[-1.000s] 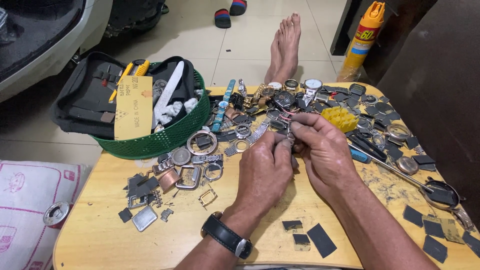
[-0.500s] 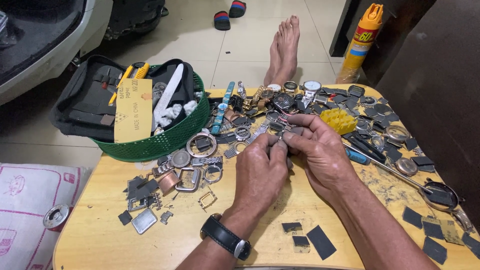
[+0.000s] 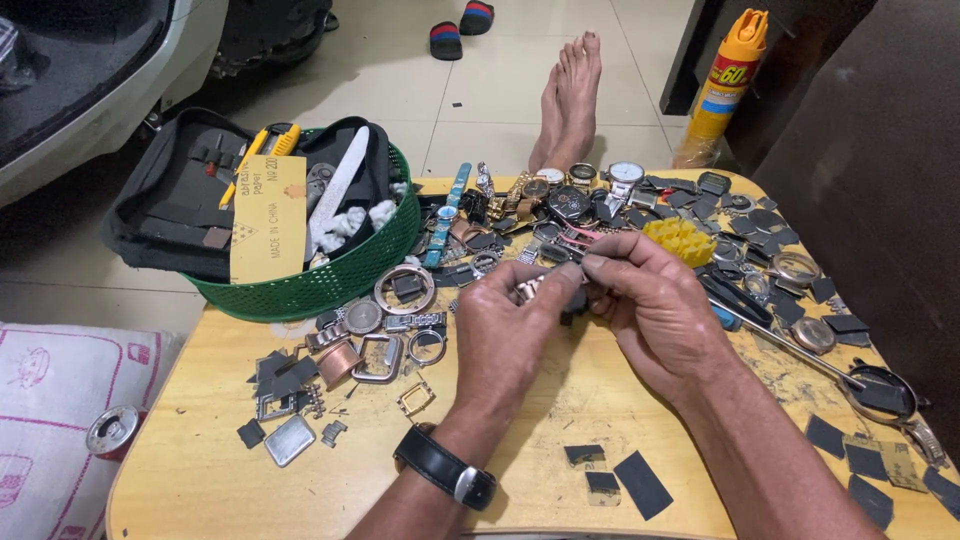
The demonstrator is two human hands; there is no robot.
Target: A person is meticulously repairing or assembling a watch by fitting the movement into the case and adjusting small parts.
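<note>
My left hand (image 3: 510, 335), with a black wristwatch (image 3: 445, 467) on its wrist, pinches one end of a small silver metal watch band piece (image 3: 530, 290) over the middle of the low wooden table (image 3: 200, 470). My right hand (image 3: 655, 305) pinches the other end, fingertips meeting the left hand's. Both hands are raised slightly above the tabletop. The held piece is mostly hidden by my fingers.
A pile of watches and watch parts (image 3: 600, 190) covers the table's far side. A yellow ridged block (image 3: 682, 240) lies by my right hand. Watch cases and buckles (image 3: 370, 330) lie at left. A green basket (image 3: 340, 270) holds a black tool pouch. A spray can (image 3: 725, 85) stands on the floor.
Both hands have stayed together on the small metal piece, shifting slightly toward me. Nothing else on the table has moved.
</note>
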